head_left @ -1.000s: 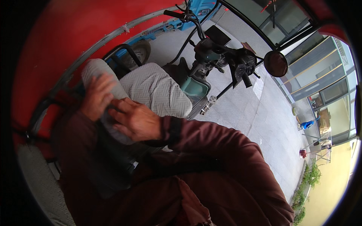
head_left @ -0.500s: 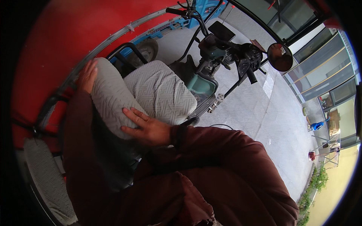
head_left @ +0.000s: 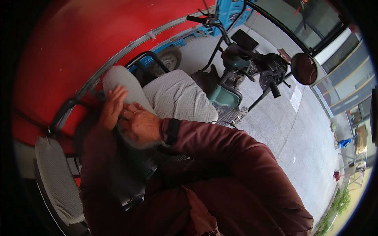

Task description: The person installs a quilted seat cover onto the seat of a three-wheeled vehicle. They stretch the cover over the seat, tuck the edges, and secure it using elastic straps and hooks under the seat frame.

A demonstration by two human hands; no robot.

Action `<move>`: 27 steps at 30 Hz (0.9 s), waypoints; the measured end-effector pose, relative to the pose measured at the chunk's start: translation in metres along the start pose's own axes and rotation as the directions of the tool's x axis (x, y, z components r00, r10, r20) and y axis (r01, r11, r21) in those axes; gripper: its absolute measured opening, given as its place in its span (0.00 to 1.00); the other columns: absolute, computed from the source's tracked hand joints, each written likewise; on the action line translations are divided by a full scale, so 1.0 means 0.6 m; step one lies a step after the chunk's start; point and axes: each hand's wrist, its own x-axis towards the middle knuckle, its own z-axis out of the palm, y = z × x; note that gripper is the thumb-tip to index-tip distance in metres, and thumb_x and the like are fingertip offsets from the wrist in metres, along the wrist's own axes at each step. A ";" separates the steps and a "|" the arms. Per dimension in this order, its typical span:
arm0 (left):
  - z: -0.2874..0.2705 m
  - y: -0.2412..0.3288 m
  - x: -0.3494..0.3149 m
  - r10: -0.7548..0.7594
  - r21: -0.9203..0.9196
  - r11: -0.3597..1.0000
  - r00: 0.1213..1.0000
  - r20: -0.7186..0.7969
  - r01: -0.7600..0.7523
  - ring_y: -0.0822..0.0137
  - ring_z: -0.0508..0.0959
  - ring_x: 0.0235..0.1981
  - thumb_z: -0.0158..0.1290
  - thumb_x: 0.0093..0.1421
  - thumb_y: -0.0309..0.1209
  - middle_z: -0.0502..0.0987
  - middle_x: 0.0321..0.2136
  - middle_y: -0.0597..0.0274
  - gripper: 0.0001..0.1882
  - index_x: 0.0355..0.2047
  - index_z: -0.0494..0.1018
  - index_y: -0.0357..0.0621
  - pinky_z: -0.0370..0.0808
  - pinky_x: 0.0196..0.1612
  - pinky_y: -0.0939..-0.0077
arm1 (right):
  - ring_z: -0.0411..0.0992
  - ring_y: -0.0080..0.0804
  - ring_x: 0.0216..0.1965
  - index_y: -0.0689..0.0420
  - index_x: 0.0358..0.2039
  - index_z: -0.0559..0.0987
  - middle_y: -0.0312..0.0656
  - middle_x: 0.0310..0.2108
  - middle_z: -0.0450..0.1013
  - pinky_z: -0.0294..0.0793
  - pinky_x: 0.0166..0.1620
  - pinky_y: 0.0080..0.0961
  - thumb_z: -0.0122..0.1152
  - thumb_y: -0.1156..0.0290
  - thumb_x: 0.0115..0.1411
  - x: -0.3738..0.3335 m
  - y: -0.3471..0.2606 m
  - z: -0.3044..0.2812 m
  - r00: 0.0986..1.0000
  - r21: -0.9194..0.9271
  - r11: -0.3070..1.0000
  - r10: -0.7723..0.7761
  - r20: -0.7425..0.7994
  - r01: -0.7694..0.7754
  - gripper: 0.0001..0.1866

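A padded seat back (head_left: pixel 125 80) in a light grey patterned fabric cover stands on a three-wheeler, beside a seat cushion (head_left: pixel 181 96) in matching fabric. My left hand (head_left: pixel 112 107) lies against the back's rear side, its fingers stretched out. Close by it, my right hand (head_left: pixel 141 125) bends over the lower edge of the seat-back cover, fingers curled onto the fabric. Its fingertips are partly hidden, and the two hands nearly touch.
Ahead are black handlebars (head_left: pixel 256 59) with a round mirror (head_left: pixel 305 69). A red panel (head_left: pixel 78 43) rises on the left, with a blue vehicle (head_left: pixel 226 17) beyond. Another grey covered pad (head_left: pixel 57 177) is at lower left. Pale paving (head_left: pixel 275 129) spreads to the right.
My left hand has come down and right from the top of the seat back toward my right hand. My right hand has shifted slightly up and curled its fingers. The view has shifted too.
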 end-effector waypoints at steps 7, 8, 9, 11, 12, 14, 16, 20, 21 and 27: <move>-0.001 -0.138 0.018 -0.097 0.098 0.989 0.984 -0.149 0.112 0.49 0.53 0.71 0.41 0.71 0.39 0.55 0.70 0.53 0.23 0.63 0.68 0.48 0.50 0.71 0.57 | 0.41 0.66 0.73 0.56 0.56 0.75 0.57 0.70 0.52 0.56 0.64 0.66 0.58 0.65 0.57 -0.018 0.011 0.045 0.997 0.079 0.994 0.070 0.016 -0.071 0.25; -0.002 -0.160 0.030 -0.089 0.118 0.987 0.983 -0.163 0.109 0.50 0.53 0.71 0.41 0.71 0.40 0.55 0.70 0.53 0.23 0.63 0.68 0.48 0.51 0.71 0.57 | 0.41 0.66 0.72 0.57 0.56 0.75 0.57 0.70 0.51 0.55 0.65 0.63 0.58 0.66 0.57 -0.021 0.013 0.046 0.998 0.083 0.995 0.059 0.014 -0.060 0.25; -0.005 -0.181 0.040 -0.085 0.134 0.985 0.983 -0.165 0.108 0.51 0.54 0.71 0.42 0.71 0.40 0.55 0.70 0.53 0.23 0.63 0.68 0.48 0.52 0.71 0.58 | 0.41 0.66 0.73 0.56 0.56 0.75 0.57 0.70 0.50 0.54 0.66 0.61 0.59 0.67 0.57 -0.022 0.013 0.046 0.997 0.085 0.994 0.064 0.037 -0.067 0.25; -0.002 -0.220 0.058 -0.134 0.060 0.987 0.975 -0.177 0.147 0.53 0.56 0.70 0.42 0.71 0.41 0.57 0.69 0.54 0.23 0.62 0.68 0.48 0.54 0.70 0.60 | 0.41 0.66 0.73 0.56 0.56 0.75 0.57 0.71 0.49 0.53 0.68 0.57 0.60 0.68 0.56 -0.024 0.010 0.046 0.997 0.066 0.996 0.064 0.039 -0.066 0.26; -0.005 -0.239 0.068 -0.182 -0.022 0.983 0.966 -0.184 0.180 0.55 0.57 0.69 0.42 0.72 0.42 0.59 0.69 0.55 0.23 0.62 0.68 0.48 0.55 0.69 0.61 | 0.40 0.66 0.73 0.56 0.57 0.75 0.58 0.71 0.49 0.52 0.69 0.56 0.61 0.68 0.56 -0.025 0.008 0.046 0.998 0.081 0.995 0.064 0.022 -0.066 0.26; -0.006 -0.271 0.087 -0.226 -0.179 0.964 0.957 -0.182 0.194 0.57 0.62 0.67 0.42 0.72 0.42 0.63 0.66 0.56 0.23 0.62 0.69 0.47 0.58 0.68 0.63 | 0.40 0.66 0.73 0.56 0.57 0.74 0.58 0.72 0.47 0.51 0.70 0.53 0.63 0.69 0.55 -0.031 0.001 0.046 0.996 0.105 0.991 0.083 0.029 -0.086 0.27; -0.006 -0.293 0.097 -0.243 -0.224 0.955 0.948 -0.206 0.196 0.58 0.67 0.64 0.44 0.72 0.43 0.71 0.60 0.57 0.23 0.62 0.69 0.46 0.61 0.66 0.68 | 0.40 0.66 0.73 0.55 0.57 0.74 0.59 0.72 0.46 0.50 0.70 0.53 0.66 0.69 0.55 -0.044 -0.004 0.048 0.996 0.104 0.991 0.085 0.012 -0.086 0.28; 0.006 -0.303 0.094 -0.476 -0.385 0.847 0.846 -0.240 0.367 0.59 0.70 0.62 0.45 0.71 0.48 0.69 0.63 0.57 0.27 0.64 0.68 0.47 0.62 0.66 0.69 | 0.39 0.67 0.73 0.55 0.57 0.74 0.59 0.72 0.44 0.52 0.70 0.53 0.69 0.69 0.54 -0.071 -0.010 0.055 0.996 0.078 0.993 0.085 0.000 -0.084 0.29; 0.010 -0.300 0.089 -0.474 -0.350 0.859 0.838 -0.268 0.374 0.60 0.69 0.62 0.46 0.71 0.48 0.69 0.63 0.58 0.28 0.65 0.67 0.48 0.61 0.66 0.70 | 0.40 0.67 0.73 0.53 0.58 0.74 0.59 0.73 0.44 0.53 0.69 0.53 0.68 0.71 0.54 -0.078 -0.011 0.056 0.997 0.084 0.994 0.071 -0.018 -0.070 0.29; 0.029 -0.245 0.032 -0.552 -0.534 0.771 0.782 -0.290 0.347 0.64 0.60 0.69 0.45 0.70 0.51 0.61 0.68 0.58 0.33 0.70 0.58 0.49 0.54 0.69 0.74 | 0.45 0.66 0.72 0.45 0.60 0.74 0.61 0.73 0.43 0.60 0.67 0.49 0.64 0.78 0.56 -0.149 -0.003 0.043 0.998 0.044 0.999 0.018 0.064 -0.020 0.30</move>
